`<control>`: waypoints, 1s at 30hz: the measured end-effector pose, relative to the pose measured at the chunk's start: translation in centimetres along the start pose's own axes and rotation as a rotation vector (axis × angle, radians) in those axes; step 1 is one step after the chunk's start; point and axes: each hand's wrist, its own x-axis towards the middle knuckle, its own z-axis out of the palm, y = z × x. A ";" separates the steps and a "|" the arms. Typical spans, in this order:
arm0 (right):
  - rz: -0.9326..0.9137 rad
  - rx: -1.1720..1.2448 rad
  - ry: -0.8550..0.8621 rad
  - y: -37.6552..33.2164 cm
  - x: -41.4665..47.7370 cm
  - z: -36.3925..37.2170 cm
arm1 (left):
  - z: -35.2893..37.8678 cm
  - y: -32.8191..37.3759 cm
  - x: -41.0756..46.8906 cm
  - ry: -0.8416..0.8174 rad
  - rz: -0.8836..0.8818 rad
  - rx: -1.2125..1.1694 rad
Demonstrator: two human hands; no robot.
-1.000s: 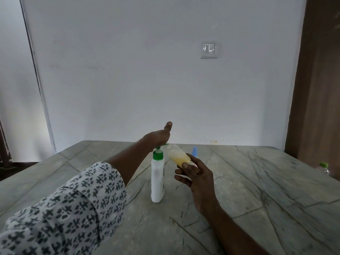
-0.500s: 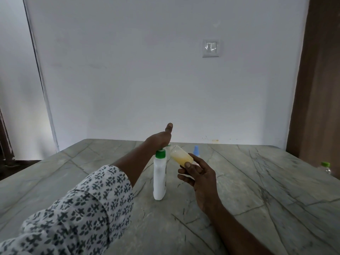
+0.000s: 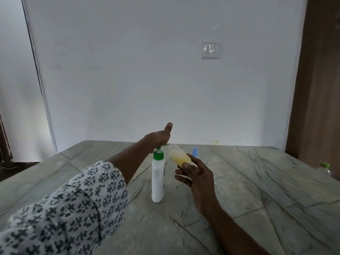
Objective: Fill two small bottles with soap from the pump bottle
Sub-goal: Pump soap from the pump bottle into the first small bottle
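A white pump bottle (image 3: 157, 179) with a green collar stands upright on the marble table (image 3: 257, 190). My left hand (image 3: 159, 137) rests palm-down on its pump head, thumb raised. My right hand (image 3: 197, 173) holds a small clear bottle (image 3: 179, 157), tilted with its open mouth at the pump spout; yellowish soap fills part of it. Behind my right hand a blue cap (image 3: 194, 151) shows on the table; what it sits on is hidden.
A plastic bottle with a green cap (image 3: 325, 168) is beyond the table's right edge. A white wall with a switch plate (image 3: 209, 50) rises behind the table. A brown door stands at the right.
The pump head has risen from its pressed-down position half a second ago, with my left hand still on it. The small bottle stays at the spout.
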 end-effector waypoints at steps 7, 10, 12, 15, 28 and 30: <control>0.011 -0.026 0.012 0.1 -0.2 -0.3 | 0.7 -0.4 0.0 0.020 0.002 0.033; 0.014 -0.033 0.005 0.2 -0.2 -0.3 | 0.7 -0.6 0.0 0.024 0.000 0.019; 0.018 -0.039 0.006 0.2 -0.2 -0.3 | 0.7 -0.6 -0.1 0.024 -0.002 0.015; 0.013 -0.044 0.006 0.2 -0.1 -0.3 | 0.7 -0.5 -0.2 0.018 0.000 0.012; -0.003 -0.031 0.013 0.2 0.1 0.0 | 0.0 0.0 0.1 0.015 0.006 -0.001; -0.001 -0.041 0.015 0.2 0.1 -0.1 | 0.2 0.0 0.2 0.019 0.005 0.002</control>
